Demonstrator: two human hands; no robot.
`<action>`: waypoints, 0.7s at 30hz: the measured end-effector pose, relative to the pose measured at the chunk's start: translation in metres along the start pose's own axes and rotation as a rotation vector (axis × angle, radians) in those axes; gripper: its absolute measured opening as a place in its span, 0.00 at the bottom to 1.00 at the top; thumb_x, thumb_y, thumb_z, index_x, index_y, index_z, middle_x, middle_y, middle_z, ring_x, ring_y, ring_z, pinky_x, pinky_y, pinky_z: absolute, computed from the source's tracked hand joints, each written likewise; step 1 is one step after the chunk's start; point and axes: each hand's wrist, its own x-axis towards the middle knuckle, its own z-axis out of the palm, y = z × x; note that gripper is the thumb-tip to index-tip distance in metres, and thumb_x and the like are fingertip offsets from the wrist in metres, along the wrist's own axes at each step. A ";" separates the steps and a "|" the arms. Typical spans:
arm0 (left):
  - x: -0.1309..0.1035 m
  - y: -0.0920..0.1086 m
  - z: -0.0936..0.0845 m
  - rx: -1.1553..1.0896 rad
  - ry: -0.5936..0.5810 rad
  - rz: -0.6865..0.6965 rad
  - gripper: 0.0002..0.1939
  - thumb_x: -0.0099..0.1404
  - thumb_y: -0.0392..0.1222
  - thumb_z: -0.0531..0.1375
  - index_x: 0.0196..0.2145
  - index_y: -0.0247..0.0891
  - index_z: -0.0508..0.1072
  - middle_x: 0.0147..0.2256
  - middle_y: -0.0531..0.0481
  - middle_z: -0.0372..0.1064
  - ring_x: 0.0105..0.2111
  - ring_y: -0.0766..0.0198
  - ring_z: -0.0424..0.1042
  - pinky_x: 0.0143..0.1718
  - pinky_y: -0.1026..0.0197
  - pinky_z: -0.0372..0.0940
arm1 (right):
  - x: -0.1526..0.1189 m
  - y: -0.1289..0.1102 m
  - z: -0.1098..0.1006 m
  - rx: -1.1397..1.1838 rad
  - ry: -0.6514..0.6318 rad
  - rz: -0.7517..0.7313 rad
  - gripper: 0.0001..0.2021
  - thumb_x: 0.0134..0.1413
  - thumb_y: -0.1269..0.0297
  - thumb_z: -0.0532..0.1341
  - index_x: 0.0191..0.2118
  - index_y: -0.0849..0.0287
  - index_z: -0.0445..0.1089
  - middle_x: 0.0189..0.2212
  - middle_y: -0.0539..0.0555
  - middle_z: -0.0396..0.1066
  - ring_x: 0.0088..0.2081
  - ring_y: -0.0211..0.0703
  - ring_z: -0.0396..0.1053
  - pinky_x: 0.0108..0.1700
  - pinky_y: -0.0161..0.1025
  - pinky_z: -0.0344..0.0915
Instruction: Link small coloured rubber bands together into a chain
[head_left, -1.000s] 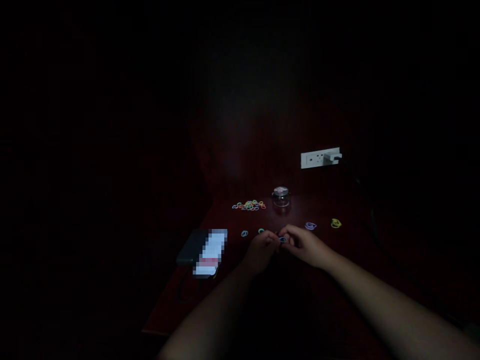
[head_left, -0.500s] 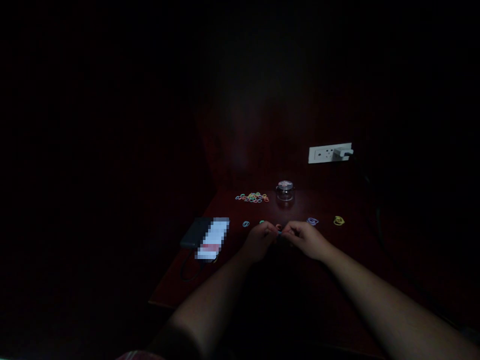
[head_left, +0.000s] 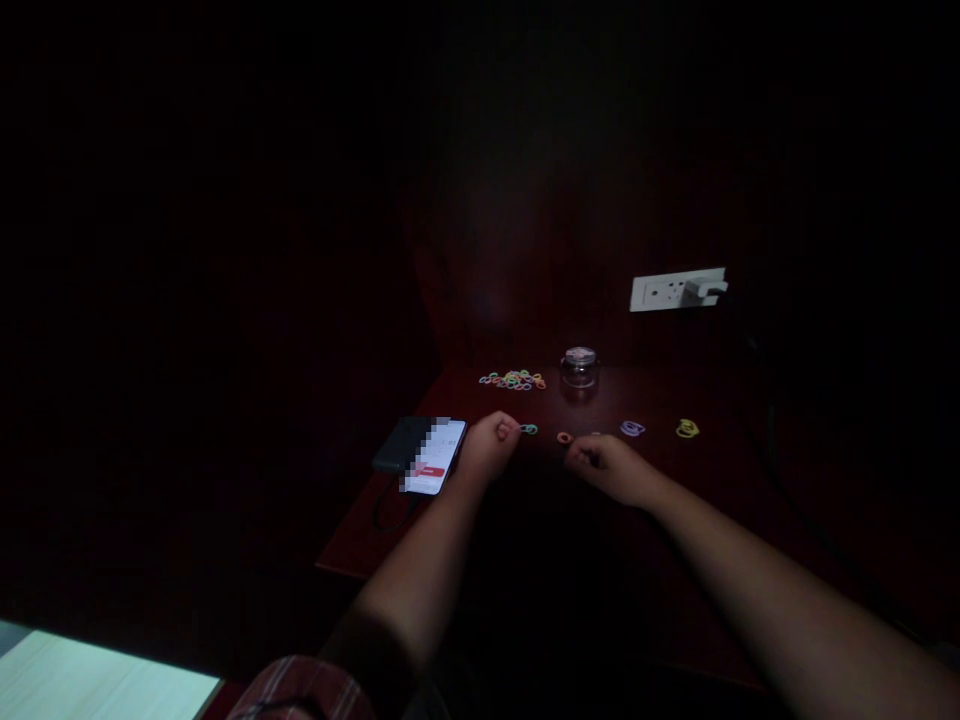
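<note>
I'm seeing the left hand half-curled left of the green bands, the right hand loosely curled beside the orange bands; whether they're gripping anything, I can't tell.

On the surface we have the phone by the left edge, the band heap near the back-left corner, the jar right of it, and a row of bands nearer us.
</note>
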 end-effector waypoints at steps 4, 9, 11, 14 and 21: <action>0.009 -0.011 -0.012 0.280 0.106 -0.025 0.06 0.59 0.39 0.55 0.29 0.37 0.71 0.31 0.48 0.71 0.32 0.65 0.67 0.35 0.65 0.58 | -0.001 0.002 0.003 -0.002 -0.034 0.009 0.11 0.50 0.58 0.57 0.25 0.61 0.66 0.19 0.47 0.61 0.22 0.33 0.56 0.23 0.31 0.53; 0.013 -0.014 -0.014 0.380 0.134 -0.072 0.07 0.59 0.41 0.56 0.31 0.38 0.72 0.33 0.46 0.72 0.33 0.63 0.68 0.36 0.65 0.58 | -0.001 0.002 0.004 -0.014 -0.043 -0.008 0.11 0.49 0.59 0.58 0.25 0.61 0.66 0.19 0.47 0.61 0.21 0.32 0.56 0.23 0.30 0.52; 0.013 -0.014 -0.014 0.371 0.124 -0.106 0.07 0.59 0.41 0.56 0.31 0.38 0.73 0.33 0.46 0.72 0.32 0.63 0.68 0.34 0.65 0.58 | -0.001 0.002 0.003 -0.017 -0.043 -0.017 0.11 0.49 0.59 0.58 0.26 0.61 0.66 0.18 0.47 0.61 0.21 0.32 0.56 0.23 0.30 0.52; 0.013 -0.016 -0.015 0.358 0.118 -0.144 0.08 0.59 0.42 0.56 0.30 0.38 0.73 0.32 0.46 0.73 0.30 0.63 0.69 0.32 0.65 0.58 | -0.002 0.002 0.004 -0.024 -0.052 -0.016 0.10 0.50 0.59 0.57 0.26 0.61 0.66 0.18 0.47 0.61 0.21 0.32 0.56 0.22 0.30 0.52; 0.012 -0.019 -0.019 0.367 0.100 -0.179 0.10 0.59 0.44 0.56 0.30 0.39 0.75 0.32 0.45 0.74 0.32 0.61 0.71 0.33 0.64 0.59 | -0.002 0.002 0.006 -0.157 -0.048 -0.032 0.12 0.50 0.58 0.56 0.23 0.60 0.63 0.18 0.47 0.60 0.20 0.32 0.54 0.22 0.31 0.50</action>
